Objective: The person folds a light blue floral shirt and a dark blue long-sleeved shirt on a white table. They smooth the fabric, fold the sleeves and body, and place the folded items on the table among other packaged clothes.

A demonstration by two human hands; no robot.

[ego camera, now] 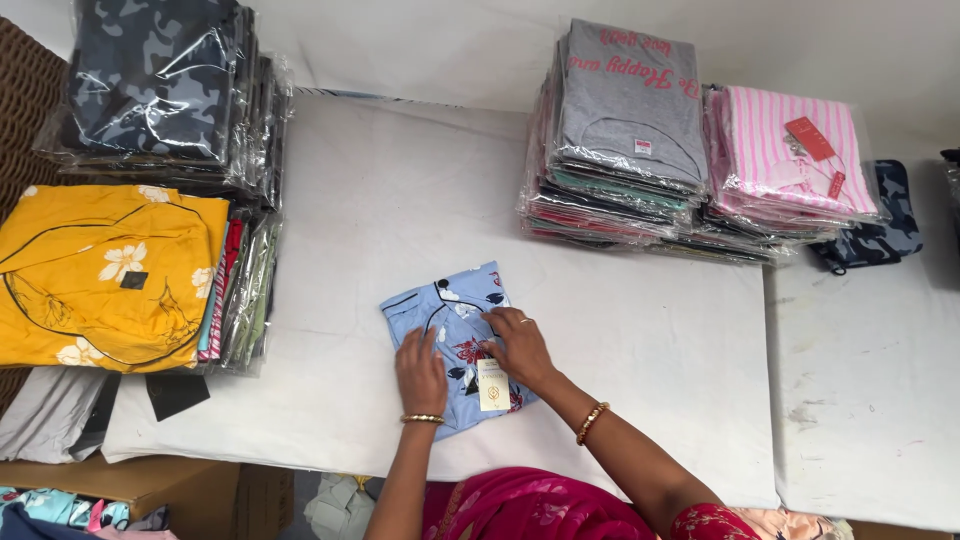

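Observation:
A folded light blue garment (452, 308) with a red floral print and dark piping lies on the white table (620, 350). My left hand (420, 372) rests flat on its near left part, fingers spread. My right hand (518, 345) presses on its right side, just above a cream hang tag (493, 386) attached to the garment. Both wrists carry gold bangles, and neither hand lifts anything off the table.
A yellow floral garment (100, 275) tops a pile at the left, with bagged camouflage clothes (160, 80) behind it. Stacks of bagged garments topped by a grey one (630, 100) and a pink striped one (790, 150) stand at the back right. Cardboard boxes (150, 490) sit below the table's near left edge.

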